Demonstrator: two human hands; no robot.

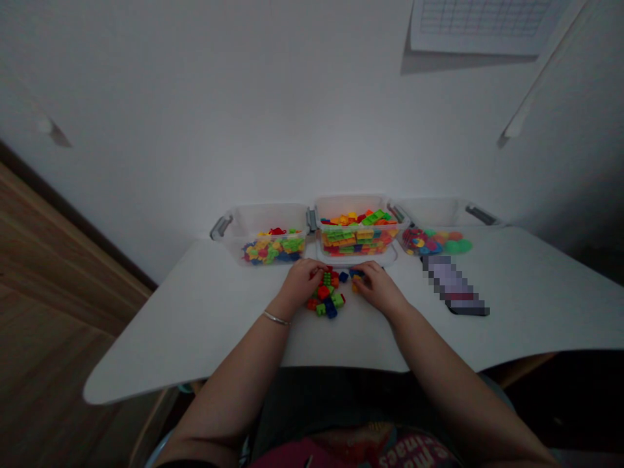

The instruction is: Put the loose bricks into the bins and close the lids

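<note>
A small pile of toy building blocks (324, 293) in red, green, blue and orange lies on the white table in front of me. My left hand (303, 281) rests at the pile's left side, its fingers curled in over the blocks; the fingertips are partly hidden, so what they grip is unclear. Just right of the pile, my right hand (379, 286) has thumb and fingers closed around yellow and blue building blocks (357, 278). Between the hands lies a single dark blue block (344, 277), touched by neither.
Behind the hands stand three clear bins: a left bin (268, 218) of mixed plastic pieces, a middle bin (353, 203) heaped with blocks, and a right bin (433, 211) with round pieces. A blurred-out phone-like object (453, 284) lies to the right. The wall rises behind.
</note>
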